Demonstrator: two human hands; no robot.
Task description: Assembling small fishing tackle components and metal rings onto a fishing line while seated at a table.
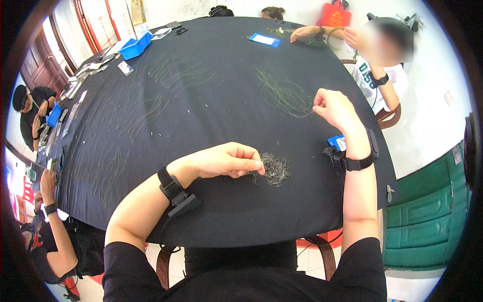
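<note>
My left hand (229, 160) reaches over the near middle of the black-covered table, fingers closed in a pinch. Its fingertips are at the left edge of a tangled heap of thin dark wire-like loops (275, 170). Whatever sits between them is too small to make out. My right hand (336, 106) is raised further right, thumb and fingers also pinched together; I cannot see clearly what they hold. Just beyond it lies a loose bundle of thin green strands (287, 95), and its near end comes close to my right fingertips.
More green strands (181, 75) lie spread over the black tablecloth (226, 216). A blue-and-white packet (338, 142) lies beside my right wrist. A blue bin (136, 46) stands far left. Co-workers sit around the edge; one person's hand (307, 33) rests at the far right.
</note>
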